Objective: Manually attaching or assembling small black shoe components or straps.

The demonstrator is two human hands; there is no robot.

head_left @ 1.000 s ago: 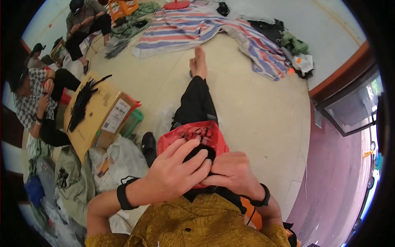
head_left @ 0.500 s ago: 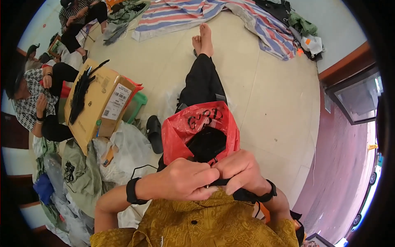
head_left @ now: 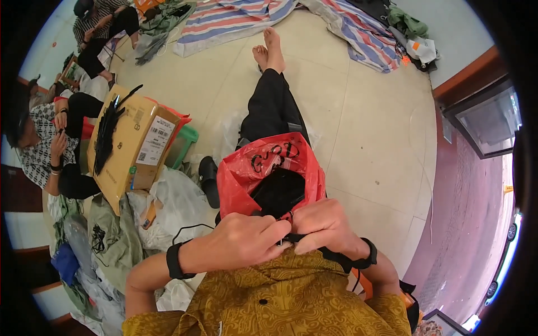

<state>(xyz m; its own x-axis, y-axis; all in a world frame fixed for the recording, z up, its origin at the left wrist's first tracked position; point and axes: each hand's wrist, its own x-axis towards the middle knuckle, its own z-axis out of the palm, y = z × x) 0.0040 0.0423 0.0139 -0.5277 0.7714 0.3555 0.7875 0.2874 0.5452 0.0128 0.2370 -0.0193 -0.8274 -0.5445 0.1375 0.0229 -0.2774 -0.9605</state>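
1. Fingers (head_left: 277, 228) of the left hand (head_left: 241, 238) and the right hand (head_left: 322, 221) are closed, pinching a small black strip (head_left: 292, 238) between them, close in front of the shirt (head_left: 263, 291).
2. That strip sits just on the near side of the red bag (head_left: 232, 187); being in both hands, it looks unfinished, though its fine detail is too small to tell.
3. More black pieces (head_left: 280, 190) lie inside the open bag on the lap. Whether they are finished or waiting, I cannot tell, so the share done stays unclear.
4. Farther left, a bunch of black strips (head_left: 106, 137) lies on a cardboard box (head_left: 134, 123), apart from both hands; these may be another batch, done or not.
5. Beyond the box, a seated co-worker (head_left: 47, 140) holds both hands close together; what is in them is too small to tell.
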